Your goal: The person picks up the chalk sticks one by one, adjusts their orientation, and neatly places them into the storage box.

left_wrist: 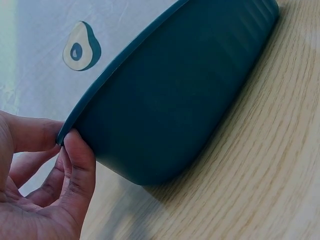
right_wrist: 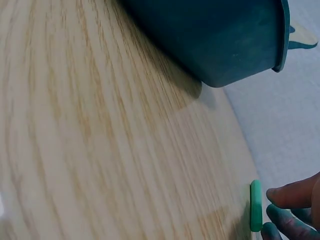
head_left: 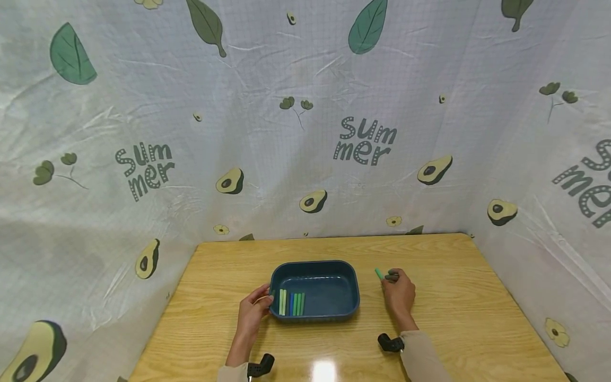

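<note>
A dark teal tray stands at the middle of the wooden table. Several green and blue sticks lie side by side in its left part. My left hand holds the tray's left rim, thumb and a finger pinching the edge of the tray. To the tray's right, a single green stick lies flat on the table. My right hand is just behind it. Its stained fingertips sit beside the green stick and touch its near end; the stick is not lifted.
A white cloth printed with avocados and leaves walls the table in at the back and on both sides. The tray's corner stands to the left of my right hand, with bare wood between them.
</note>
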A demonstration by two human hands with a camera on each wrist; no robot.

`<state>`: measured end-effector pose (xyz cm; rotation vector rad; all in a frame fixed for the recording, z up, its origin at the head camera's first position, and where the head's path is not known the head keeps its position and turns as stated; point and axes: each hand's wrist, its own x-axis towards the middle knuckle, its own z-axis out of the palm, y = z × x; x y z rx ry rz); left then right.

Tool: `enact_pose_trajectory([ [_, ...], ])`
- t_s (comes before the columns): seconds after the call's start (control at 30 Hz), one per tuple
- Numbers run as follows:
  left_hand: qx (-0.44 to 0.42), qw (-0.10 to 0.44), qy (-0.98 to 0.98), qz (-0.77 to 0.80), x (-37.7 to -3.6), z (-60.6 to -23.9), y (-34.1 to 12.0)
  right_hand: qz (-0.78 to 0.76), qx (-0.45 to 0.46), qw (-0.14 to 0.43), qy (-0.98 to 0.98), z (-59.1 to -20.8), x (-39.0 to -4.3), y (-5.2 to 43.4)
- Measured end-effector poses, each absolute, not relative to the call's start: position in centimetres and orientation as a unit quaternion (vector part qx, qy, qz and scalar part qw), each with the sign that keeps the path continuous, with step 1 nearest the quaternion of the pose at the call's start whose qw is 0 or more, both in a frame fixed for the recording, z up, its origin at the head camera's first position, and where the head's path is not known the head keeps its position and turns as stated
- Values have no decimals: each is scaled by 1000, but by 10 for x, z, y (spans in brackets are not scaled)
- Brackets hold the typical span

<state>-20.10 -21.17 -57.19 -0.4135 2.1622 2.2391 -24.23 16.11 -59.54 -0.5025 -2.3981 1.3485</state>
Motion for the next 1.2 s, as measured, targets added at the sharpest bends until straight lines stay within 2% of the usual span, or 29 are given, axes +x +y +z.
enact_pose_trajectory([
  [0.7,-148,-12,696,702,-203,-570,-203,402,-141,165,-890,-598,-256,165],
  [0.93,-141,-7,696,704,-199,-571,-207,410,-126,185,-884,-598,-247,164],
  [1.2,-134,-10,694,708,-199,-574,-211,416,-104,187,-884,-577,-237,162],
])
